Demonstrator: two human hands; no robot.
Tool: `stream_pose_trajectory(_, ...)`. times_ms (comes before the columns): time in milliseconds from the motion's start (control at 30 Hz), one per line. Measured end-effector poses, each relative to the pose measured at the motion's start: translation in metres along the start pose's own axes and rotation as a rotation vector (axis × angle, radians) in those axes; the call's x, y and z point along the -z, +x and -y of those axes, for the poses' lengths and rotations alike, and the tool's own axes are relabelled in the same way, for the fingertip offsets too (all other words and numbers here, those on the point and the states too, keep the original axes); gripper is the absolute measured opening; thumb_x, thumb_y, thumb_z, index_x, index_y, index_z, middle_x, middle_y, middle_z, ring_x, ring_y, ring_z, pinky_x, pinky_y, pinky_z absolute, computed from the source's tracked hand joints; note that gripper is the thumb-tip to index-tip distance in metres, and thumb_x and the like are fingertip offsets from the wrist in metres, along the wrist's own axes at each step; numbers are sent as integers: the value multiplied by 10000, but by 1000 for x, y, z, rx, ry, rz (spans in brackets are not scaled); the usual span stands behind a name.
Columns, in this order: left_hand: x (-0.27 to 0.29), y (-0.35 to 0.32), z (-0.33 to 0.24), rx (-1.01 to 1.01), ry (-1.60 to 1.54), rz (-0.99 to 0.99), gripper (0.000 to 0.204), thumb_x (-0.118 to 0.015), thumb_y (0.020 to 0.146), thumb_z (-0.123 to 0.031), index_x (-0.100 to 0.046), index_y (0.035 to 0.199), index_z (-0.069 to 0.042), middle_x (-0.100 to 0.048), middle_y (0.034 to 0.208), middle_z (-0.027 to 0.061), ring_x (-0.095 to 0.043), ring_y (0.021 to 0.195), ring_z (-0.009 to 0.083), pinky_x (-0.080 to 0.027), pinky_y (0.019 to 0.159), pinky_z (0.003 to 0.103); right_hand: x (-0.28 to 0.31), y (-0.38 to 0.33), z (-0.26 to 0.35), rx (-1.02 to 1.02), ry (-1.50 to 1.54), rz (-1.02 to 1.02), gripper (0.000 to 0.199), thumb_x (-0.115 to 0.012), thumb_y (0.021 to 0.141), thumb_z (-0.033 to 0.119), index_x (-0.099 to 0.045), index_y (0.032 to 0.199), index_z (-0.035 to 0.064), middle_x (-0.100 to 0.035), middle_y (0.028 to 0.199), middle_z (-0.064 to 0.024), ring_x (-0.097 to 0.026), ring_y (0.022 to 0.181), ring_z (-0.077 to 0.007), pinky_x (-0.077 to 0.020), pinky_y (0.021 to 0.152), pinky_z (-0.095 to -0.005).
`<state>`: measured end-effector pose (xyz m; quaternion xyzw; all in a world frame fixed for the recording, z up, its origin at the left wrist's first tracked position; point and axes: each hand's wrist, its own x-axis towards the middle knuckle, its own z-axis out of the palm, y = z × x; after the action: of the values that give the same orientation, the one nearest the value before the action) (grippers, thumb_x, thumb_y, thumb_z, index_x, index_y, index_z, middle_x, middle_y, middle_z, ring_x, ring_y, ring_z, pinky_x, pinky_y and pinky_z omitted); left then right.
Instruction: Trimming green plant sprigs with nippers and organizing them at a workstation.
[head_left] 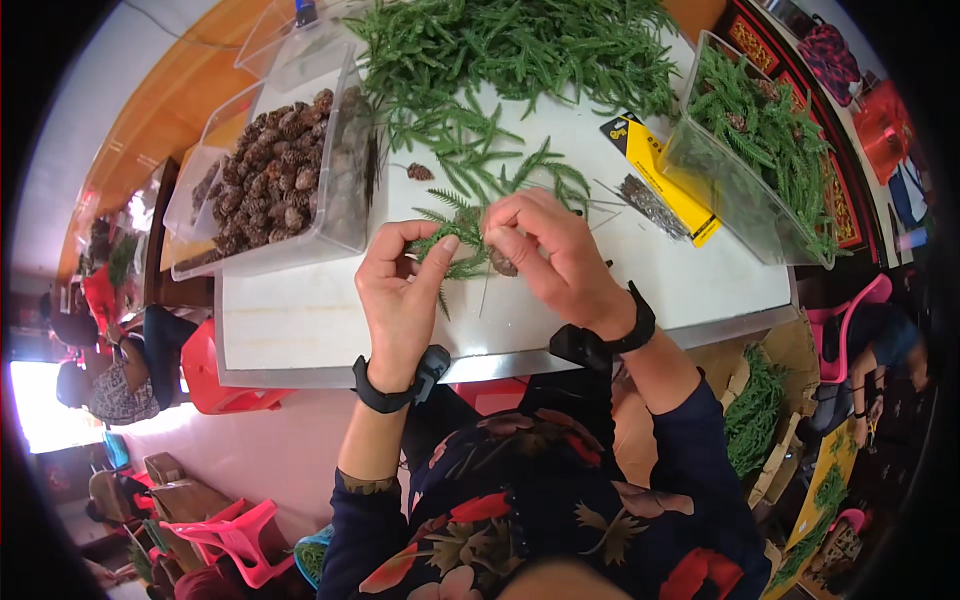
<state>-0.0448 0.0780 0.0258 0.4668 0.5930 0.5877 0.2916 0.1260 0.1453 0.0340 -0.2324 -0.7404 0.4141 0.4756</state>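
My left hand (400,295) and my right hand (555,260) meet over the white table (300,320). Between their fingertips they pinch a small green fir sprig (458,240) together with a brown pine cone (502,264). The cone sits under my right thumb, half hidden. A thin wire seems to hang down from the sprig, though it is too fine to be sure. Both wrists wear black bands.
A clear bin of pine cones (285,160) stands at the left. A heap of green sprigs (520,50) lies at the back; another clear bin of sprigs (760,140) is at the right. A loose cone (420,172) and a yellow packet (660,175) lie nearby. Other people sit at both sides.
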Motion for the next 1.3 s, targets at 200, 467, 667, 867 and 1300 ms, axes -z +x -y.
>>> stream_pose_trajectory(200, 5, -24, -3, -165, 115, -110, 149, -737, 796, -25, -674, 931, -16, -572, 906, 8, -514, 690, 49, -396, 558, 183, -13, -15, 30, -134, -203, 220, 106, -597, 895, 92, -595, 833, 6, -594, 706, -63, -530, 696, -185, -424, 655, -324)
stream_pose_trajectory(467, 17, -50, 0, -94, 28, -105, 158, -730, 801, -18, -681, 951, -23, -588, 878, 7, -518, 690, 46, -405, 565, 184, -26, -27, 32, -146, -296, 241, 130, -643, 850, 115, -611, 776, 12, -584, 644, -85, -538, 629, -246, -424, 604, -348)
stream_pose_trajectory(667, 19, -65, -3, 79, -28, -106, 154, -740, 802, -36, -679, 940, -2, -621, 823, 17, -515, 684, 42, -410, 586, 182, -29, -26, 39, -112, -428, 262, 120, -660, 803, 113, -615, 747, 17, -592, 655, -102, -558, 645, -268, -429, 593, -361)
stream_pose_trajectory(867, 21, -71, 4, -34, 66, -92, 141, -718, 846, -82, -680, 927, 27, -633, 812, 28, -525, 704, 63, -420, 632, 208, -33, -26, 43, -82, -544, 232, 117, -655, 783, 104, -605, 730, 13, -585, 645, -97, -554, 623, -275, -431, 581, -372)
stream_pose_trajectory(1300, 30, -73, 4, 172, -301, -57, 129, -658, 897, -81, -693, 945, 33, -618, 867, 18, -526, 785, 81, -406, 745, 211, -33, -29, 41, -348, -121, 302, 131, -651, 868, 125, -632, 849, -3, -612, 689, -40, -551, 623, -108, -438, 551, -260)
